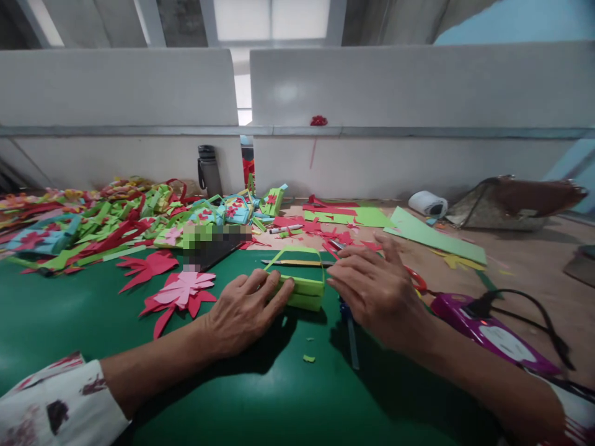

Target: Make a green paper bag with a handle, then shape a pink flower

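Note:
A small lime-green craft bag [304, 290] with a thin strip handle stands on the green mat. My left hand [248, 306] has its fingers over the bag's left end and top, gripping it. Just right of the bag, my right hand [379, 291] hovers with its fingers stretched out; nothing shows in it. Below that palm lies a blue tool with a translucent stick [353, 347], mostly hidden by the hand. Behind the bag is a thin dark-and-tan blade-like tool [297, 263]. Pink and red petal cutouts [186, 290] lie left of my left hand.
Finished-looking bags and scraps [111, 217] heap up at back left, near a dark bottle [210, 172]. Green sheets [434, 238], a white roll [427, 203] and a handbag [515, 201] lie at back right. A purple power strip [493, 334] with a black cable sits beside my right forearm.

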`<action>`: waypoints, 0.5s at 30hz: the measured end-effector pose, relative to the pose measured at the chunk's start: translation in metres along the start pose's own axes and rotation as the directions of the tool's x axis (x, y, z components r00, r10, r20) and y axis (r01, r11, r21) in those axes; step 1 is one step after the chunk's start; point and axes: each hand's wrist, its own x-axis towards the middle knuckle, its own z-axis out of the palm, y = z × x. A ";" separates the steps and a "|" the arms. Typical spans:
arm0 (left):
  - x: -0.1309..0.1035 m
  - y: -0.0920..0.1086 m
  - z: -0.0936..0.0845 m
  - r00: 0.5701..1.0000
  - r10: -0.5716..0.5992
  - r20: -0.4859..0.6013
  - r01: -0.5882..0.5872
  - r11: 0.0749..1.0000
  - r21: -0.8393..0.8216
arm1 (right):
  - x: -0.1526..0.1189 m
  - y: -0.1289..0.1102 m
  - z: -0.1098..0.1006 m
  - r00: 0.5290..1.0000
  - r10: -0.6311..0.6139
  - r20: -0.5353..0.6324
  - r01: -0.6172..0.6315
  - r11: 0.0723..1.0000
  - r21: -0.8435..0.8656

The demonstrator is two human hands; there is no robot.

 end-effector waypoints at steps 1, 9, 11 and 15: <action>0.001 0.001 0.000 1.000 -0.002 0.012 0.002 1.000 0.005 | 0.000 0.002 0.000 0.995 0.047 0.084 -0.046 0.999 -0.011; 0.008 0.008 0.007 0.997 -0.073 0.038 0.075 0.995 -0.059 | 0.002 0.002 0.007 0.850 0.368 0.376 -0.458 0.870 0.184; 0.011 0.009 0.008 0.995 -0.081 0.060 0.085 0.994 -0.070 | 0.003 0.000 0.009 0.839 0.408 0.360 -0.509 0.822 0.255; 0.015 0.011 0.006 0.992 -0.079 0.098 0.085 0.995 -0.052 | 0.003 0.000 0.014 0.836 0.431 0.339 -0.539 0.761 0.361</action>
